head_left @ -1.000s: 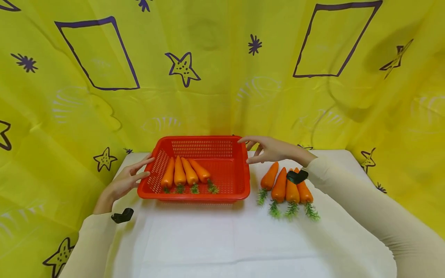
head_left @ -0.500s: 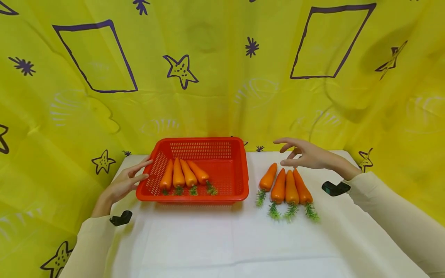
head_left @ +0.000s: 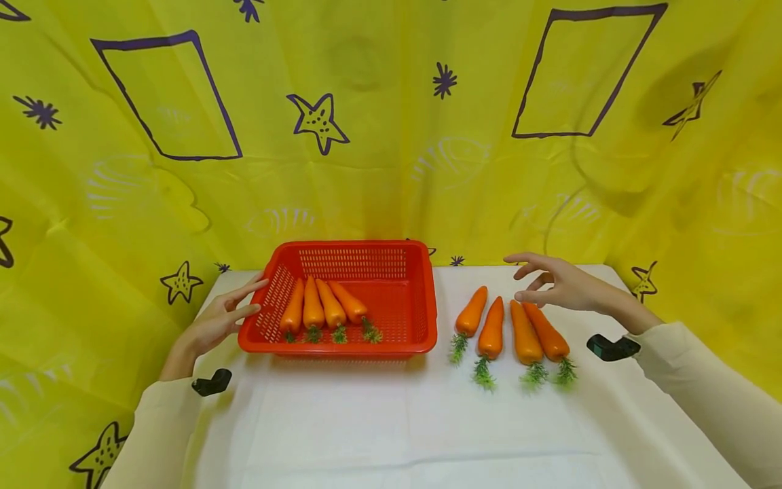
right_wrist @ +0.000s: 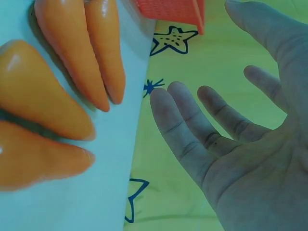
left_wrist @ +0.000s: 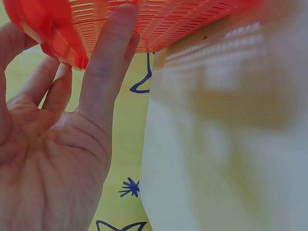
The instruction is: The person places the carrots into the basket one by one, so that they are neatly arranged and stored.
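Observation:
A red perforated plastic basket (head_left: 391, 348) stands on the table with several orange carrots (head_left: 313, 305) inside its left part, leafy ends to the front. My left hand (head_left: 218, 322) is at the basket's left wall, fingers fairly straight; in the left wrist view its thumb overlaps the slotted side. To the right of the basket, two carrots (head_left: 481, 319) lie in one group and two more (head_left: 537, 333) lie beside them across a gap. My right hand (head_left: 559, 284) hovers by the tips of the rightmost pair, fingers loosely bent and holding nothing.
The table (head_left: 391, 421) wears a white cloth. A yellow curtain (head_left: 379, 183) with purple star and frame drawings hangs behind and along both sides. Small dark devices (head_left: 613, 348) sit at both wrists.
My right hand has left the basket's right rim and moved right, over the loose carrots. The two rightmost carrots have shifted right, widening the gap. My left hand stays at the basket.

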`<state>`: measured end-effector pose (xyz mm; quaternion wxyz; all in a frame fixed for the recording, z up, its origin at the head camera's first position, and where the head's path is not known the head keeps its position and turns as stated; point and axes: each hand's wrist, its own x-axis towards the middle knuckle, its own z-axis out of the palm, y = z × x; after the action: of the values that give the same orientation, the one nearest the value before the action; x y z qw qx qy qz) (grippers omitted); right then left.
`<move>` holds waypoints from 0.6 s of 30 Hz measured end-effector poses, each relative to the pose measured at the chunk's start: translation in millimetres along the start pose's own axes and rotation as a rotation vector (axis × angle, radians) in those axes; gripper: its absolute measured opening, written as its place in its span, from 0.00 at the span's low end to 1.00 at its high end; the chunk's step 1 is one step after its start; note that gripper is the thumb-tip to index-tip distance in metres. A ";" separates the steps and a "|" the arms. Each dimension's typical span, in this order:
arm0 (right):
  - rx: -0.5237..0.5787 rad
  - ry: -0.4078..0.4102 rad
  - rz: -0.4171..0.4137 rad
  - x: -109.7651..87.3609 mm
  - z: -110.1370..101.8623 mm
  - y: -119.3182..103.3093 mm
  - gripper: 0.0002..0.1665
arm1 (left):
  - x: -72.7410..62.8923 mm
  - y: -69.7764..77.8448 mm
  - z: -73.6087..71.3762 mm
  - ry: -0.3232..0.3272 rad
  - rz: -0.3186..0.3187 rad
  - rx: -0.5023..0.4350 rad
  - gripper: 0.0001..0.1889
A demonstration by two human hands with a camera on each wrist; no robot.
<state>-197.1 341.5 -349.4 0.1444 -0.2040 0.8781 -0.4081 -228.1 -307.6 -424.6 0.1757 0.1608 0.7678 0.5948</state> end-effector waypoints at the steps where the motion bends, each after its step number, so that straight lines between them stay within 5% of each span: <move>1: -0.007 0.002 0.000 -0.4 0.2 1.0 0.42 | 0.0 -0.2 0.0 0.000 0.000 -0.001 0.33; 18: -0.009 0.062 0.027 -10.5 3.2 26.5 0.44 | 0.5 -1.0 -0.9 -0.001 0.008 -0.004 0.33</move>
<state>-192.9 359.9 -371.0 0.1218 -0.1801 0.8867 -0.4081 -228.9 -308.4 -425.5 0.1739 0.1638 0.7660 0.5968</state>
